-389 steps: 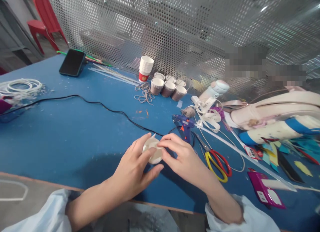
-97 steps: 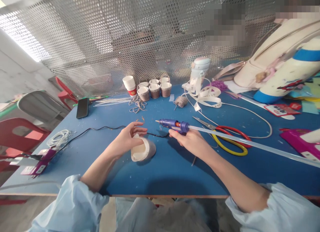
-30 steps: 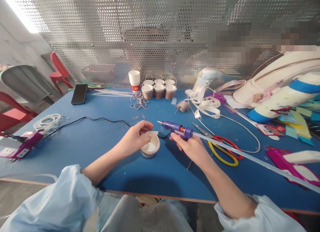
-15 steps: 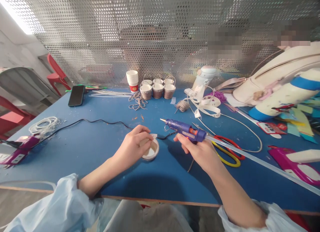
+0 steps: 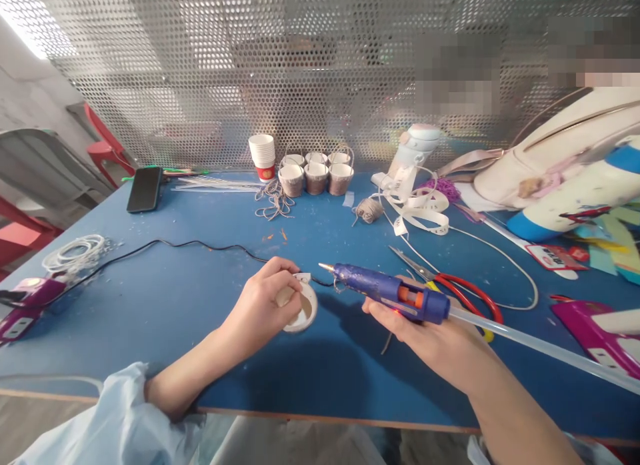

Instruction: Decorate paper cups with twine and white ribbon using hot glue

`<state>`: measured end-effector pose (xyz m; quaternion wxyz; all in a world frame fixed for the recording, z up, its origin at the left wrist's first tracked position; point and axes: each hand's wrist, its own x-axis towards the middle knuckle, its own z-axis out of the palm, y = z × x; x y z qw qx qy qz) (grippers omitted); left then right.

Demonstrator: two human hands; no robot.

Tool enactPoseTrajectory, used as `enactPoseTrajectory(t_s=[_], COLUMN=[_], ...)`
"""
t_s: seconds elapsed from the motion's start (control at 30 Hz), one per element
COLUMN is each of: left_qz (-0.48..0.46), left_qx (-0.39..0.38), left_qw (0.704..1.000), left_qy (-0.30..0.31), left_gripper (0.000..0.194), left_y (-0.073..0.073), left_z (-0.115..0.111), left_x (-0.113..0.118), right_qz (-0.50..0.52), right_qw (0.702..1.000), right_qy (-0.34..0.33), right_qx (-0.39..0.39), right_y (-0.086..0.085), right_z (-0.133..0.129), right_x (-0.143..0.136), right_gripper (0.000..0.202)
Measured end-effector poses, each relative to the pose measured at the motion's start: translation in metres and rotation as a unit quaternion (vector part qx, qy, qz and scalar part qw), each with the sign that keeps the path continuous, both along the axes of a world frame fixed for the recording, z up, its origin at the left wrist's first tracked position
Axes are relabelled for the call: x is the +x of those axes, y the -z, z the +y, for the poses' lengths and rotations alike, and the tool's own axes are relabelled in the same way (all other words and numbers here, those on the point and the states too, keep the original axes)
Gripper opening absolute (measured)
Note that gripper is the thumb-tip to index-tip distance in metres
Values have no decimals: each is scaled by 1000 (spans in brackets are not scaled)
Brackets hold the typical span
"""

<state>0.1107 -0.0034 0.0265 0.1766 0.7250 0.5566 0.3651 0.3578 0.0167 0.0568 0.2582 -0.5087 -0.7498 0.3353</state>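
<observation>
My left hand (image 5: 273,298) is closed on the near rim of a small paper cup (image 5: 309,316), which is tipped so its pale inside faces me. A short piece of white ribbon (image 5: 303,277) shows at the cup's far edge by my fingers. My right hand (image 5: 425,338) grips a blue hot glue gun (image 5: 370,285) from below, its metal nozzle pointing left towards the cup but apart from it. A long clear glue stick (image 5: 540,345) runs out of the gun's back. Beside that hand lie red-and-yellow scissors (image 5: 470,291), partly hidden.
At the back stand several twine-wrapped cups (image 5: 316,178), stacked paper cups (image 5: 263,158) and a bottle (image 5: 413,151). White printed ribbon (image 5: 425,215) and a twine ball (image 5: 369,210) lie before them. A phone (image 5: 145,189) and power strip (image 5: 30,308) are left; a black cord (image 5: 200,243) crosses the table.
My right hand has moved right and nearer to me with the glue gun, uncovering more of the scissors' blades. My left hand stays on the cup, slightly lower in view.
</observation>
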Motion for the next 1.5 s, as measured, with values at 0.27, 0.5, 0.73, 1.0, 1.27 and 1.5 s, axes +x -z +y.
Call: enactPoseTrajectory(t_s=[0.27,0.5,0.73,1.0,1.27,1.5], left_qz=[-20,-186,-255,-309,-439,-520], left_qx=[-23,-136,-211,-224,-209,-142], left_qw=[1000,973,943,924,872,841], left_qy=[-9,-8,23,30,56,-44], left_gripper=[10,38,26,37,35,26], left_y=[-1,1,5,4,3,2], left_z=[-1,10,21,19,20,26], left_x=[-2,-2,1,0,-20,-35], right_qz=[-16,7,105,70,-13,10], right_qw=[1000,998,991,995,995,993], right_qy=[9,32,29,74,94,103], right_qx=[-13,-60,-76,-24,39,49], right_y=[3,21,39,52,66,60], right_z=[7,45,75,120,139,130], right_x=[-2,-8,-32,-84,-113,-82], right_gripper=[29,44,35,26,21,28])
